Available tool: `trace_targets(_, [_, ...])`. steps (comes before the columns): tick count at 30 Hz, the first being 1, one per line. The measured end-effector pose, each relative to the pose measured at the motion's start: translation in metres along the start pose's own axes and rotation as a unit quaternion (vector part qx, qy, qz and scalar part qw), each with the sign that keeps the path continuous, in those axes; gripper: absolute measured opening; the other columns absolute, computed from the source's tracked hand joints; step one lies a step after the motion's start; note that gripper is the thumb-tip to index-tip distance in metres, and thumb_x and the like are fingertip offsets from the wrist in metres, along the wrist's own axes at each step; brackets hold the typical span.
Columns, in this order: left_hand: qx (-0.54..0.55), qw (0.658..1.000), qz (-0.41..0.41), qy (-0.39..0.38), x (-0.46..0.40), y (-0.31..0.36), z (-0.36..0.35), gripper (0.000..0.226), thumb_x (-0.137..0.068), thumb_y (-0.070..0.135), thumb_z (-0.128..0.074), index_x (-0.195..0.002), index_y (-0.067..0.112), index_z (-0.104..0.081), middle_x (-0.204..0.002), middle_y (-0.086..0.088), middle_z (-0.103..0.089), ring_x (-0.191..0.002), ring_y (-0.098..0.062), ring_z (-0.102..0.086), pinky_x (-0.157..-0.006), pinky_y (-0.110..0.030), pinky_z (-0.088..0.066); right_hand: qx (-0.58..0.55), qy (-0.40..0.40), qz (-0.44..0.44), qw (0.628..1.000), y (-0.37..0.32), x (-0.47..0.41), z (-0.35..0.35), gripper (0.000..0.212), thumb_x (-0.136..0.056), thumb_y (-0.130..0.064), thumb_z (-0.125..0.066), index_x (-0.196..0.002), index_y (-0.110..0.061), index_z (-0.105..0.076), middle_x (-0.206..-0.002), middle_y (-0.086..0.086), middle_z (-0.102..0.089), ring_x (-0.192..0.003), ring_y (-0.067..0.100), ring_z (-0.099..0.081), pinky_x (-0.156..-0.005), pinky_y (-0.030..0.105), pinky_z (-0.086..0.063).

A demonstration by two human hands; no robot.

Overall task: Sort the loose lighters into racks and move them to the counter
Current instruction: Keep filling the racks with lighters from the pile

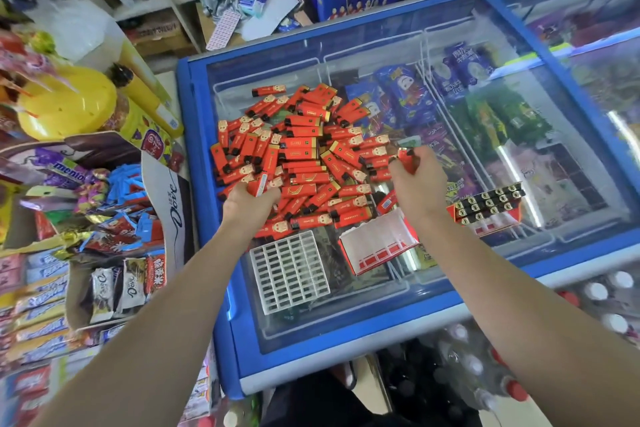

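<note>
My left hand (251, 196) is at the near-left edge of the pile of lighters (301, 163), fingers curled round a lighter or two that stand roughly upright in the grip. My right hand (414, 172) is at the pile's right edge, its fingers pinching one red lighter (405, 154), dark cap pointing away from me. The rest lie loose on the glass freezer lid (346, 315), their long axes pointing every way, many stacked across one another.

What matters next is the white rack (289, 276): it lies flat, slots up and empty, just behind my left wrist and toward me from the pile. The left hand is nearer to it, so I judge that hand should pull back and turn its lighters upright to drop into the slots. An open red-and-white box (379, 246) sits beside the rack under my right forearm, and a filled rack (488, 206) is further right.

There is bare glass all round the rack, though the lid's blue near edge is close, so loose lighters could slide off.
</note>
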State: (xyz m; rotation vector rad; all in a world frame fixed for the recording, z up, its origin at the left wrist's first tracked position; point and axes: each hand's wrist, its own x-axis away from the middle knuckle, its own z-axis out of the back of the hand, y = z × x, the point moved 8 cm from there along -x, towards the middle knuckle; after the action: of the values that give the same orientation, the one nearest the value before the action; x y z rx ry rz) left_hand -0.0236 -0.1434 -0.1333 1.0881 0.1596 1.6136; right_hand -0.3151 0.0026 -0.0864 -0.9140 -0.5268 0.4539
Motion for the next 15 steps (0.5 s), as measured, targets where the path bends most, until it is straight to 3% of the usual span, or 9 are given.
trace_targets(2, [0.067, 0.997, -0.012, -0.024, 0.013, 0.011, -0.01, 0.042, -0.085, 0.03, -0.07, -0.121, 0.012, -0.059, -0.092, -0.001, -0.062, -0.085, -0.022, -0.06, -0.083, -0.047, -0.057, -0.02, 0.012, 0.001, 1.0, -0.001, 0.0, 0.01, 0.015, -0.098, -0.023, -0.063, -0.109, -0.014, -0.059, -0.09, -0.003, -0.066, -0.073, 0.012, -0.062, -0.061, 0.026, -0.047])
trace_targets(4, [0.102, 0.993, -0.034, -0.053, 0.029, 0.023, -0.025, 0.015, -0.086, 0.022, -0.071, -0.098, 0.022, -0.061, -0.09, -0.001, -0.064, -0.085, -0.023, -0.06, -0.076, -0.041, -0.055, -0.031, 0.016, 0.001, 0.999, 0.001, 0.003, 0.019, 0.016, -0.098, -0.026, -0.064, -0.109, -0.018, -0.057, -0.088, -0.008, -0.062, -0.071, 0.003, -0.057, -0.059, 0.019, -0.04])
trace_targets(7, [0.136, 0.984, -0.045, -0.107, 0.056, 0.037, -0.058, 0.049, -0.081, 0.025, -0.078, -0.125, 0.01, -0.063, -0.093, -0.001, -0.07, -0.078, -0.016, -0.066, -0.062, -0.03, -0.053, -0.055, 0.003, 0.003, 0.998, 0.01, 0.009, 0.031, 0.017, -0.097, -0.026, -0.063, -0.108, -0.014, -0.056, -0.083, -0.002, -0.054, -0.068, 0.008, -0.05, -0.061, 0.024, -0.04])
trace_targets(8, [0.144, 0.982, -0.045, -0.115, 0.064, 0.04, -0.069, 0.049, -0.081, 0.022, -0.079, -0.124, 0.007, -0.063, -0.089, -0.001, -0.072, -0.073, -0.016, -0.067, -0.061, -0.031, -0.055, -0.065, -0.003, 0.0, 0.998, 0.014, 0.011, 0.036, 0.019, -0.097, -0.025, -0.062, -0.109, -0.011, -0.057, -0.083, 0.001, -0.053, -0.07, 0.012, -0.049, -0.063, 0.027, -0.04])
trace_targets(12, [0.156, 0.976, -0.056, -0.139, 0.094, 0.047, -0.112, 0.016, -0.086, 0.009, -0.079, -0.094, 0.012, -0.065, -0.069, 0.001, -0.067, -0.063, -0.016, -0.062, -0.055, -0.028, -0.052, -0.083, -0.037, -0.018, 0.996, 0.03, 0.021, 0.051, 0.025, -0.097, -0.024, -0.061, -0.114, -0.006, -0.06, -0.095, 0.024, -0.064, -0.079, 0.026, -0.058, -0.071, 0.035, -0.041])
trace_targets(15, [0.191, 0.97, -0.032, -0.15, 0.103, 0.044, -0.131, 0.008, -0.087, 0.003, -0.075, -0.087, 0.004, -0.068, -0.069, -0.008, -0.07, -0.065, -0.021, -0.067, -0.057, -0.027, -0.053, -0.063, -0.067, -0.021, 0.996, 0.037, 0.026, 0.057, 0.014, -0.095, -0.023, -0.06, -0.107, -0.017, -0.06, -0.093, 0.017, -0.067, -0.078, 0.024, -0.061, -0.068, 0.033, -0.043])
